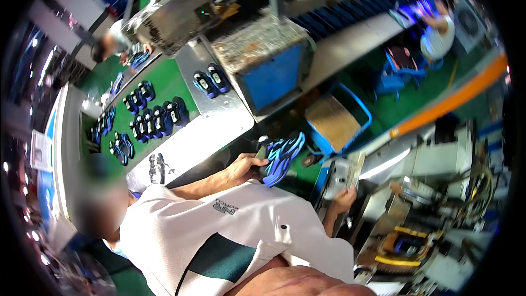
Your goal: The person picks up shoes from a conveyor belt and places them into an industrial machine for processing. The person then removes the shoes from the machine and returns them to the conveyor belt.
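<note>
My left hand (245, 166) is closed round a sneaker (282, 159) with a black upper and wavy blue and turquoise sides, tilted in front of my white shirt. To the right, my right hand (344, 199) has its fingers curled at the lower corner of a grey metal panel (338, 178). Its fingertips are partly hidden. On the bench to the left, several similar shoes stand in rows on a green surface (181, 87). A separate pair of shoes (211, 80) stands on the bare metal part near the blue-sided machine.
A blue cart (350, 131) with a brown board stands ahead right. Machinery with a yellow-edged fixture (402, 246) is close at my right. A conveyor (356, 38) runs toward a seated person (438, 33). Another person (112, 41) works far left; someone with a blurred head is near left.
</note>
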`<action>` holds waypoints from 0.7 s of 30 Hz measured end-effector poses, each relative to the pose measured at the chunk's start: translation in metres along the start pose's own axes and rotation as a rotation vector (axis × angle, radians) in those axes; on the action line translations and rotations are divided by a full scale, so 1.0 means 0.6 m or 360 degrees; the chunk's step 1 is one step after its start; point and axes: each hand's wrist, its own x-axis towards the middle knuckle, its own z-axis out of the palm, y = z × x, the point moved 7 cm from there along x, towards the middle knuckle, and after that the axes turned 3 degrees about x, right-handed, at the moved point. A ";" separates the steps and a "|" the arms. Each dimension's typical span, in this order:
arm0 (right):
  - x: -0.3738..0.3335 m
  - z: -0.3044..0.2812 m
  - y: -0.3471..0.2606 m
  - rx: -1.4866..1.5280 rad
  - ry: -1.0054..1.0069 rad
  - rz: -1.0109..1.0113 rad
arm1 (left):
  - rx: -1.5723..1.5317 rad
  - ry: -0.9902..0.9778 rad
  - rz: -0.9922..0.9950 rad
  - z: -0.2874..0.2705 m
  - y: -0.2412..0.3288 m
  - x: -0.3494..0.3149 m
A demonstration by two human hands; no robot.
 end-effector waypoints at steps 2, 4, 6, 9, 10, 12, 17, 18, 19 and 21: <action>0.044 -0.013 -0.022 0.0085 0.0191 -0.0065 | -0.0168 0.0136 0.0112 -0.056 0.026 -0.027; 0.107 -0.024 -0.078 0.0183 0.0080 0.0246 | -0.0253 0.0276 0.0253 -0.123 0.046 -0.046; 0.213 -0.036 -0.210 0.0418 0.0174 -0.0066 | -0.0437 0.0317 0.0314 -0.191 0.068 -0.034; 0.353 -0.001 -0.420 0.0864 0.0100 -0.0254 | -0.0626 0.0476 0.0443 -0.306 0.114 -0.004; 0.391 0.010 -0.505 0.0839 0.0050 -0.0361 | -0.0618 0.0549 0.0502 -0.349 0.132 0.006; 0.443 0.032 -0.711 0.0956 -0.0002 -0.0848 | -0.0628 0.0724 0.0597 -0.441 0.173 0.024; 0.460 0.158 -1.192 0.1183 -0.0513 -0.1680 | -0.0732 0.1135 0.0812 -0.693 0.279 0.093; 0.448 0.183 -1.274 0.1148 -0.0543 -0.1901 | -0.0784 0.1193 0.0808 -0.741 0.298 0.118; 0.432 0.215 -1.349 0.1047 -0.0577 -0.2036 | -0.0831 0.1257 0.0809 -0.796 0.312 0.145; 0.417 0.263 -1.461 0.0788 -0.0510 -0.2489 | -0.0662 0.1360 0.0736 -0.893 0.358 0.242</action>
